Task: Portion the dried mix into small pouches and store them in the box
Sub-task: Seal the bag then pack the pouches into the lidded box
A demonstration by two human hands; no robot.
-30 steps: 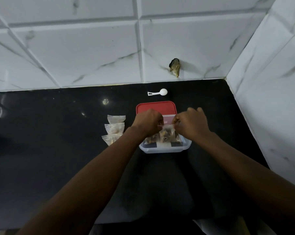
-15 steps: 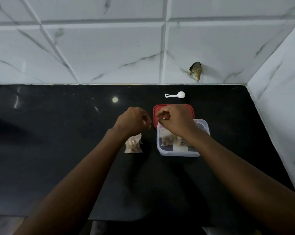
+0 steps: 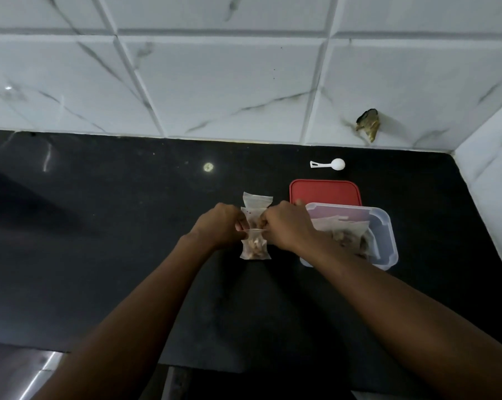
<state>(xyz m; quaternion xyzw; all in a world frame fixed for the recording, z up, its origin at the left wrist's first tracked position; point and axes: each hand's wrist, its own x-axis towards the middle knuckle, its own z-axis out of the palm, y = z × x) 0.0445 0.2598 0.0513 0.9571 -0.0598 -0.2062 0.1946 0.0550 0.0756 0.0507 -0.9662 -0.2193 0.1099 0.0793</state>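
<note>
A small clear pouch (image 3: 255,247) filled with dried mix lies on the black counter. My left hand (image 3: 218,228) pinches its top edge from the left and my right hand (image 3: 287,226) pinches it from the right. Two more small pouches (image 3: 257,201) lie in a row just behind it, partly hidden by my hands. The clear plastic box (image 3: 387,235) stands to the right with a pouch of mix (image 3: 342,230) inside. Its red lid (image 3: 325,192) lies flat behind it.
A white measuring scoop (image 3: 329,164) lies near the tiled back wall. A tiled side wall (image 3: 492,180) bounds the counter on the right. The counter's front edge (image 3: 70,349) runs close to my body at the lower left.
Both hands have left the box, where they set a pouch down, and moved left. They now pinch the nearest pouch in the row on the counter. The camera has shifted left.
</note>
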